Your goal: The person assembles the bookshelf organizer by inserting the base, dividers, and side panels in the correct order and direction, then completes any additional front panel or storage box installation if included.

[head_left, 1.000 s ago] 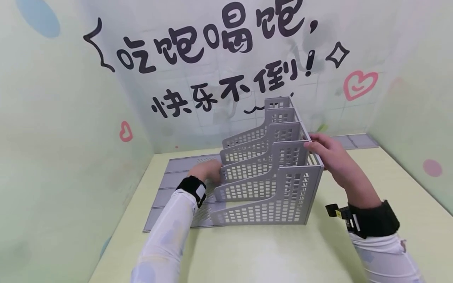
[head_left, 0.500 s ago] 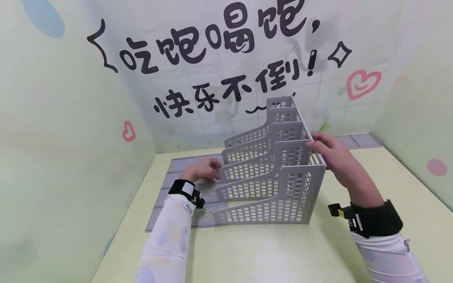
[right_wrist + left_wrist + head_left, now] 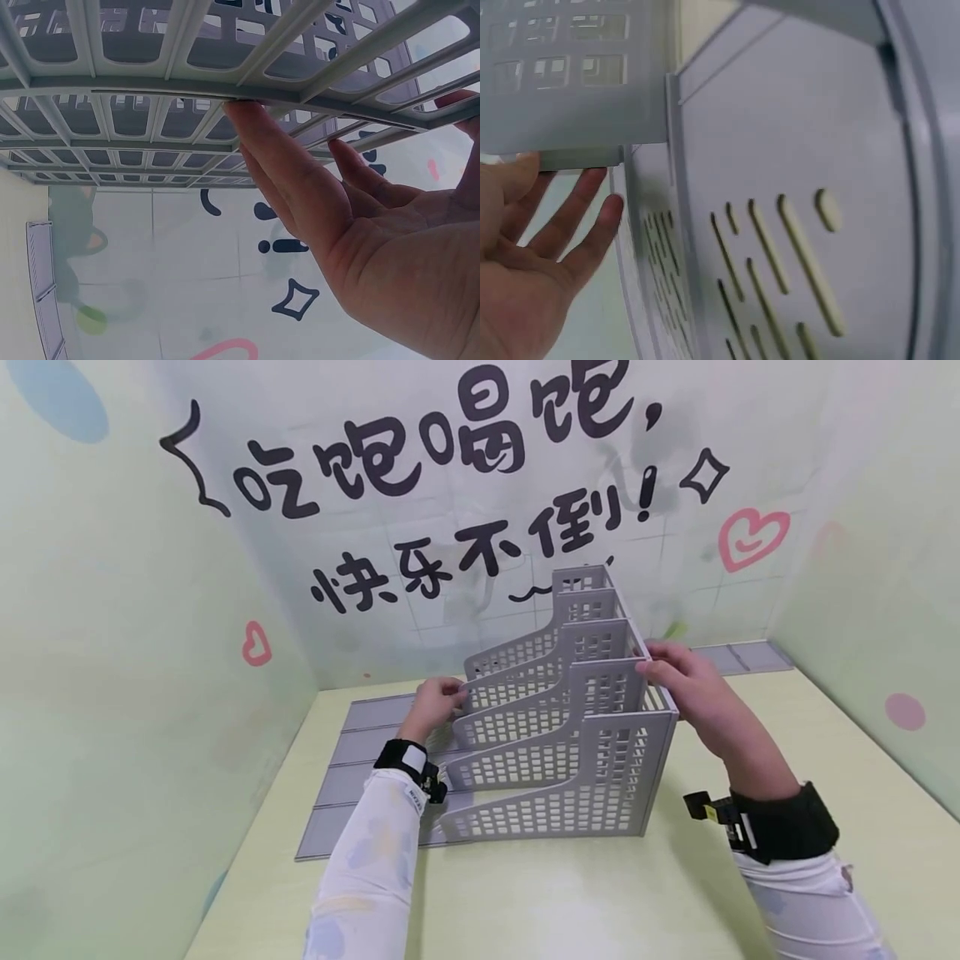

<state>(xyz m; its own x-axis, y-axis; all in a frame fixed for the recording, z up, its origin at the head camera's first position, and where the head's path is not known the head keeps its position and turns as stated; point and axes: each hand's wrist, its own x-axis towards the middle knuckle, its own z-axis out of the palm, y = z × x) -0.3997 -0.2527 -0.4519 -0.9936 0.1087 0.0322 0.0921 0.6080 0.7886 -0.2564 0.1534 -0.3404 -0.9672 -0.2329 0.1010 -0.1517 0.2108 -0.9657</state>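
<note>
A grey plastic file organizer [image 3: 615, 777] with several perforated upright dividers stands on the table, its tall back to the right. My left hand [image 3: 437, 703] pinches the low front end of a rear divider [image 3: 517, 681]; in the left wrist view, the thumb is at the edge of the perforated panel [image 3: 570, 97] and the fingers reach behind it. My right hand [image 3: 693, 689] grips the tall back's top edge. Its fingers lie against the slotted back [image 3: 135, 120] in the right wrist view. Under the dividers' front ends lies a flat grey slotted base panel [image 3: 360, 747].
Another flat grey panel [image 3: 738, 657] lies on the pale table [image 3: 540, 893] at the back right. A back wall [image 3: 420, 460] with black lettering rises behind the organizer, with a green side wall [image 3: 135, 693] on the left and another on the right.
My left hand has come off a nearer divider's front end, moved away with fingers loosened, and taken hold of a divider farther back. The right hand keeps its grip on the organizer's back.
</note>
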